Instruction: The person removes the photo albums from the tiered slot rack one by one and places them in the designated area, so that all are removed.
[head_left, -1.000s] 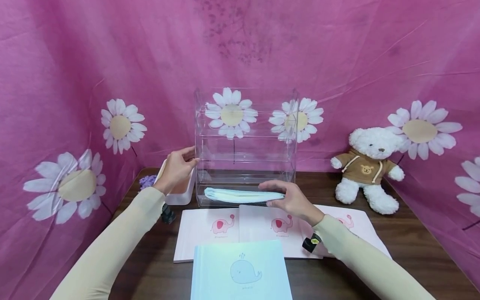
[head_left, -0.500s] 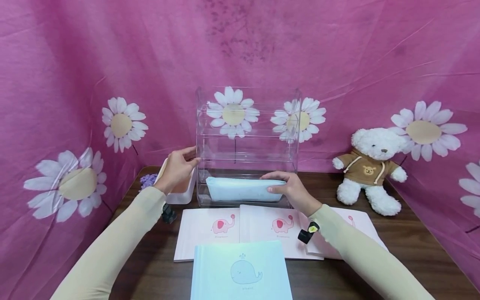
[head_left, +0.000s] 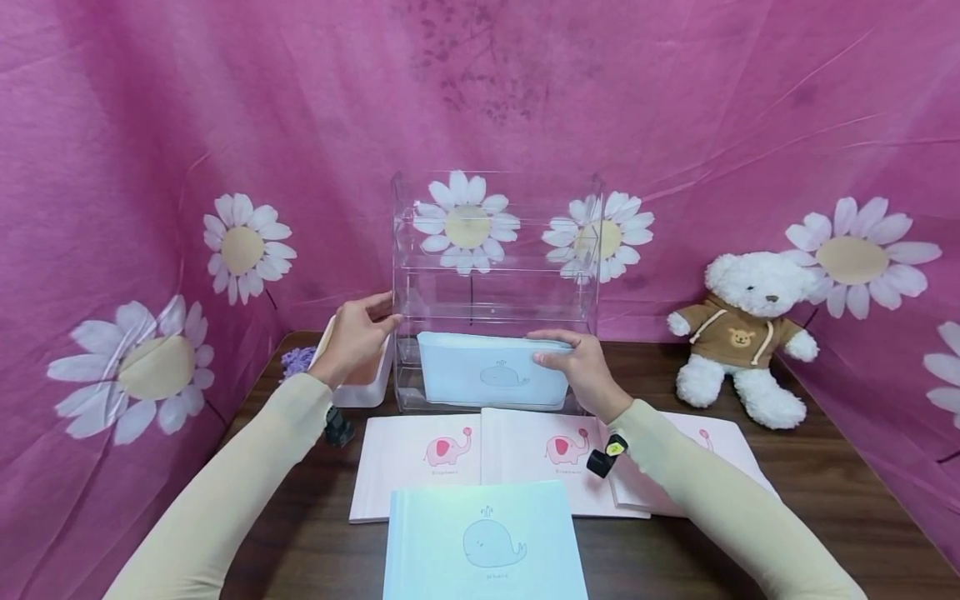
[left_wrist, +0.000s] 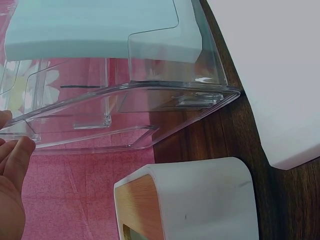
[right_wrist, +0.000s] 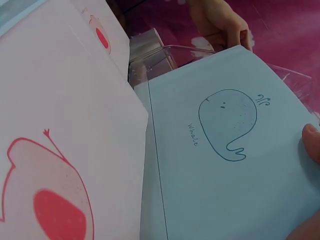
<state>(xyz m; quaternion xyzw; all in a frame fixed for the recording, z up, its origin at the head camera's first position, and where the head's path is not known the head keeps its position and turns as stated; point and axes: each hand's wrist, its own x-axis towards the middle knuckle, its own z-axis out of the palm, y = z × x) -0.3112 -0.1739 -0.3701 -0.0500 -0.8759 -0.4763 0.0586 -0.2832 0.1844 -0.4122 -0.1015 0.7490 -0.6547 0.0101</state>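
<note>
A clear acrylic rack (head_left: 491, 312) with several tiers stands at the back of the table. My left hand (head_left: 354, 337) pinches the edge of its left side panel, thumb in front; in the left wrist view fingers (left_wrist: 19, 160) show on both sides of that panel. With my right hand (head_left: 588, 375) I hold a light blue book (head_left: 457, 375) by its upper right edge, thumb on the cover. The book leans back in the rack's lowest tier, its whale drawing (right_wrist: 227, 125) facing me. In the right wrist view its lower edge sits behind the rack's clear front lip.
A second blue whale book (head_left: 420, 542) lies at the front, overlapping pink elephant books (head_left: 405, 492) in a row before the rack. Left of the rack are a white box (head_left: 363, 396) and purple flowers (head_left: 297, 361). A white teddy bear (head_left: 738, 333) sits at the right.
My right hand has tipped the blue book from nearly flat to more upright, so its whale cover now shows. The left hand stays on the rack's side.
</note>
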